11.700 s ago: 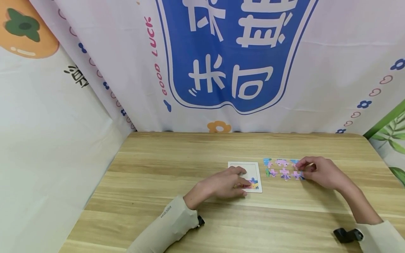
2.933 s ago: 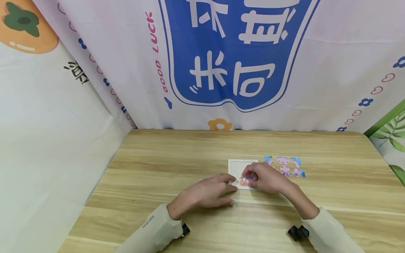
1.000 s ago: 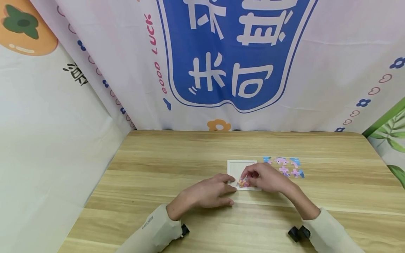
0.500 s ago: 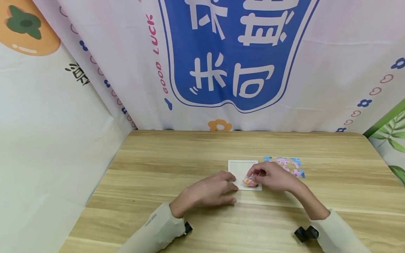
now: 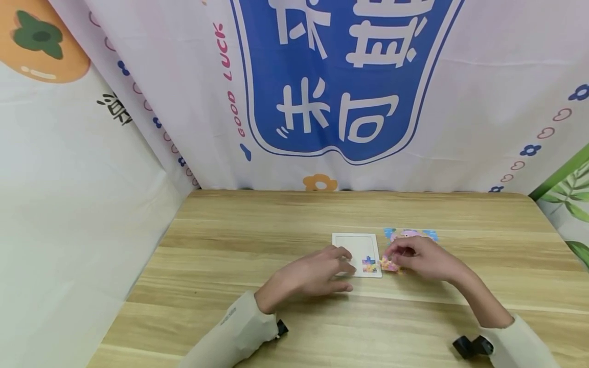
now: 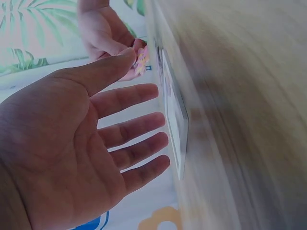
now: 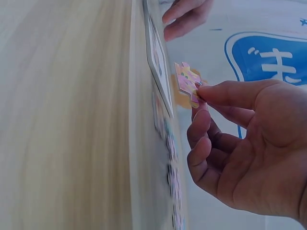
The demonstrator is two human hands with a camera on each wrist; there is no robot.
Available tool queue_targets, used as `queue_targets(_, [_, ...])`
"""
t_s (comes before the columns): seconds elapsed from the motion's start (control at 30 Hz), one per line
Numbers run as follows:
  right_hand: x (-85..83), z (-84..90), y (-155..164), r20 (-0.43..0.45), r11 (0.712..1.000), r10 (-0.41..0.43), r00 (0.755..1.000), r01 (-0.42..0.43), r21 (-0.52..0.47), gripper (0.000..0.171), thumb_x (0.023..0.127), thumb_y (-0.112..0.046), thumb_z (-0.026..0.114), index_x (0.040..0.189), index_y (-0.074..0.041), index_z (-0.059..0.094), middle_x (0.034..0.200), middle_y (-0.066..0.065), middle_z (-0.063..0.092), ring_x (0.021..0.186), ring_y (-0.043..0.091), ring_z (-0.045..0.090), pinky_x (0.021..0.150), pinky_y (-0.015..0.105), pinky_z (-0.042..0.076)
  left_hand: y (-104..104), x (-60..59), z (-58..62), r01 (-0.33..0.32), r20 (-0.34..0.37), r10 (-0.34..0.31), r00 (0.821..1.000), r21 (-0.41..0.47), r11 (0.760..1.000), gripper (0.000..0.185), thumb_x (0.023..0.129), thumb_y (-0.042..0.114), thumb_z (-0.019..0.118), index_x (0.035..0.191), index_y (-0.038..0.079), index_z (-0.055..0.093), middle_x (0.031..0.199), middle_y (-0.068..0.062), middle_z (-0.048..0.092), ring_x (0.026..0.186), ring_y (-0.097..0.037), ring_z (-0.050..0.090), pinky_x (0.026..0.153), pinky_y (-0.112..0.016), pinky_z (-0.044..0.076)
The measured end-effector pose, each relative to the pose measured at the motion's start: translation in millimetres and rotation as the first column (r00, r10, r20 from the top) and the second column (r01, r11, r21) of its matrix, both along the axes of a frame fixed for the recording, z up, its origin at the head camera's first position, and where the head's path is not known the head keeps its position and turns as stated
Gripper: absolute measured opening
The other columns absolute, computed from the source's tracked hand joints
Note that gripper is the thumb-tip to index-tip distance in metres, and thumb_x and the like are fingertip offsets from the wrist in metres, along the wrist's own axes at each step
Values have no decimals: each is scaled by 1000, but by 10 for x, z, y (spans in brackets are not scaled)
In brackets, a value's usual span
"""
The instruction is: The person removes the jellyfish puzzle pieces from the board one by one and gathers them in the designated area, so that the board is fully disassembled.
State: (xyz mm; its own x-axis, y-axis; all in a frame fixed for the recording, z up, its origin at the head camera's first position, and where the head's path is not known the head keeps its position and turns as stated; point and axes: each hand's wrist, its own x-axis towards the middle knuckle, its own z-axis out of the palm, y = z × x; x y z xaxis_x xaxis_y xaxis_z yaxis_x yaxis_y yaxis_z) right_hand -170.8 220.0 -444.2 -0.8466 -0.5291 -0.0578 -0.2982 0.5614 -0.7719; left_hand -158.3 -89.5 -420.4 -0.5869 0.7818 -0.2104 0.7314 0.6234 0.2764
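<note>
A white puzzle tray [image 5: 356, 240] lies on the wooden table [image 5: 276, 230], with one coloured piece [image 5: 368, 264] set in its near right corner. My left hand [image 5: 317, 273] rests at the tray's near left edge, fingers straight and holding nothing [image 6: 134, 129]. My right hand [image 5: 421, 258] pinches a pink and yellow puzzle piece [image 5: 388, 264] [image 7: 187, 80] just off the tray's right edge [image 7: 158, 62], lifted a little above the table. Loose pieces [image 5: 409, 234] lie behind that hand, partly hidden by it.
A printed cloth backdrop [image 5: 340, 82] hangs behind the table and along its left side. The table's far edge meets the cloth. Black wrist straps [image 5: 469, 346] sit on both sleeves.
My right hand has pulled the pink piece off the tray to its right side, uncovering the piece seated in the corner. My left hand has shifted slightly right.
</note>
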Motion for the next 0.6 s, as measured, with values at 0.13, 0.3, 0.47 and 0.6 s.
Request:
queue_targets(0.13, [25,2,126,23,1000,-13,1000,13,-15,13,106,-11,66,110,-13,78,92,0,66,77,6,51,65,23,46,65,-17,14,5,15,-5,1000,-6,1000,42,109,44,63,143,20,71,160,-5,55,149,-21,51,126,-35,42])
queue_targets(0.3, [52,6,259,42,999,-44,998,43,10,13,105,-12,66,112,-10,78,90,0,65,77,6,50,64,23,44,132,-32,-6,3,43,-2,999,-14,1000,44,109,43,63,146,21,69,162,-4,53,151,-21,49,129,-37,38])
queue_targets(0.47, [78,-7,391,40,998,-68,997,67,19,14,105,-11,66,113,-10,77,92,0,67,79,5,51,66,23,46,163,-32,-47,11,41,-10,999,-39,999,44,108,43,64,147,22,68,163,-5,53,152,-22,49,128,-36,39])
queue_targets(0.6, [92,-31,480,43,998,-62,997,62,5,14,105,-9,66,113,-8,77,97,1,72,81,4,54,68,23,48,167,-30,-69,-2,43,5,999,-58,998,44,108,43,64,146,22,69,164,-4,52,153,-22,47,128,-35,39])
